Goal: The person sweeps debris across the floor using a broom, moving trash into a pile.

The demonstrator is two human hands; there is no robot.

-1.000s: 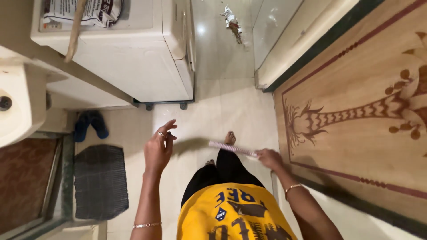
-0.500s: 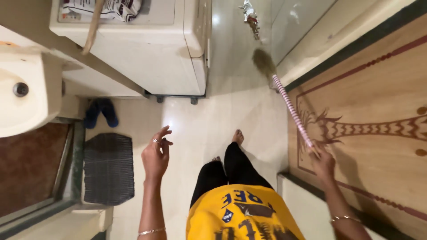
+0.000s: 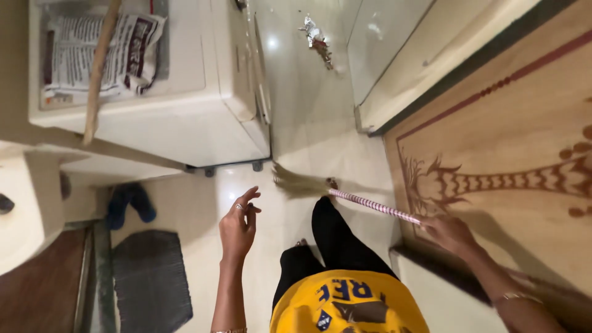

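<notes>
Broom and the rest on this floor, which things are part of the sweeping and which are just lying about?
In use:
broom, held by the right hand
litter on the floor
left hand, empty, fingers spread

Lying about:
blue slippers
dark mat
white appliance
printed bag
wooden stick

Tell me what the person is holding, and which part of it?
The right hand grips a broom by the end of its pink-and-white striped handle, bristles out over the pale floor. The left hand is open and holds nothing.
</notes>
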